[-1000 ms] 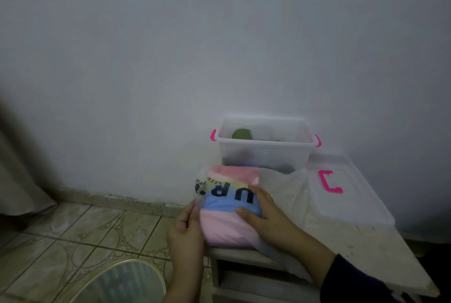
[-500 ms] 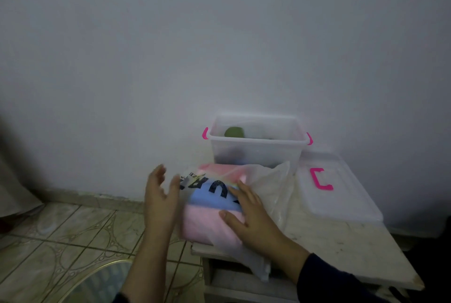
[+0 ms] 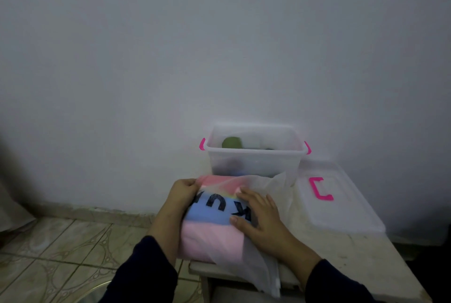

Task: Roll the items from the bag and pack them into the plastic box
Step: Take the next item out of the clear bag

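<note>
A folded pink, blue and rainbow garment (image 3: 210, 234) with dark letters lies partly inside a thin translucent bag (image 3: 266, 190) at the left end of a pale table (image 3: 346, 261). My left hand (image 3: 181, 193) grips the garment's far left corner, fingers curled over its edge. My right hand (image 3: 261, 217) lies flat on top of the garment and bag, fingers spread. Behind them stands the clear plastic box (image 3: 253, 158) with pink handles; a green rolled item (image 3: 231, 143) and darker things show inside.
The box's clear lid (image 3: 341, 205) with a pink clip lies on the table to the right. A white wall rises directly behind. Patterned floor tiles (image 3: 56, 249) lie left, with a round metal rim (image 3: 92, 290) at the bottom.
My left hand, lifted off to the left half a second ago, has come back and taken the garment's far left corner. The right hand stayed pressed on top.
</note>
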